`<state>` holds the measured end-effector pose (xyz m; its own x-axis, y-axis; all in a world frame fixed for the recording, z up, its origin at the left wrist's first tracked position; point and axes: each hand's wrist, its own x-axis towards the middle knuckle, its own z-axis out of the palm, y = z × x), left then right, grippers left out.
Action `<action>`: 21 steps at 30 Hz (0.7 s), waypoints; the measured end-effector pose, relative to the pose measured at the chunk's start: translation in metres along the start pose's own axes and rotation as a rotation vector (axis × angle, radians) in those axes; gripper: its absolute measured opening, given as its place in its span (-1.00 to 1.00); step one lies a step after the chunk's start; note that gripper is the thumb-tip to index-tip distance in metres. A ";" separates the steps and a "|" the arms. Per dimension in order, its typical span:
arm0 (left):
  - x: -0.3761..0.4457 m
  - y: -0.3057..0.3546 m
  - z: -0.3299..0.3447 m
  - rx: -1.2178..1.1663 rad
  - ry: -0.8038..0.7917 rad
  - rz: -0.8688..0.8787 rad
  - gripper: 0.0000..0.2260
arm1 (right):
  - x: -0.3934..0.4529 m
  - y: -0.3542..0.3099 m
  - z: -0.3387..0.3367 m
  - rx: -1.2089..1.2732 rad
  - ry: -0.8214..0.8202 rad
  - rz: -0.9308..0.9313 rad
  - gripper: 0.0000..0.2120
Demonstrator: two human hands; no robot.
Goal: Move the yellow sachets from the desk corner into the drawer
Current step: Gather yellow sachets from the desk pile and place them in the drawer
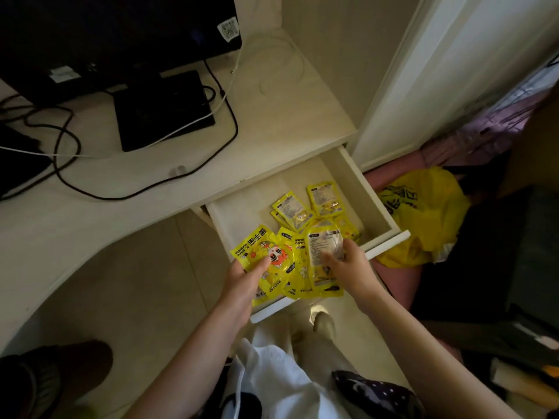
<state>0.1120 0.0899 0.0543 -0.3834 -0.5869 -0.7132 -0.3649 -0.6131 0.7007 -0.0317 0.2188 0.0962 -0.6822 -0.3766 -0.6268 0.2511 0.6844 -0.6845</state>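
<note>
Holding a fan of yellow sachets low in the frame's centre, the left hand pinches the cartoon-printed one while the right hand curls its fingers round the sachet showing its printed back. The bunch hangs over the near end of the open drawer, where more sachets already lie. The placing step seems in hand; next, lower and let go.

My left hand covers the lower corner of the front sachet, and my right hand's fingers hide part of another's label. The monitor runs off the top edge. The sachets' small print is too fine to read.
</note>
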 end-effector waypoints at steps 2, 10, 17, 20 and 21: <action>0.004 0.006 0.019 -0.027 0.045 -0.025 -0.87 | 0.017 -0.006 -0.013 -0.051 -0.032 -0.021 -0.79; 0.016 0.002 0.085 -0.195 0.166 -0.091 -0.77 | 0.081 -0.006 -0.055 -0.165 -0.179 -0.008 -0.74; 0.040 -0.004 0.100 -0.335 0.225 -0.185 -0.89 | 0.122 -0.015 -0.048 -0.232 -0.307 0.040 -0.78; 0.053 -0.007 0.092 -0.325 0.268 -0.271 -0.88 | 0.137 -0.021 -0.031 -0.280 -0.368 0.029 -0.85; 0.060 -0.008 0.087 -0.316 0.281 -0.288 -0.83 | 0.143 -0.023 -0.022 -0.314 -0.385 0.026 -0.84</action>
<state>0.0187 0.1060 0.0076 -0.0457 -0.4631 -0.8851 -0.1310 -0.8756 0.4649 -0.1499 0.1628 0.0309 -0.3603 -0.5195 -0.7748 0.0054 0.8294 -0.5587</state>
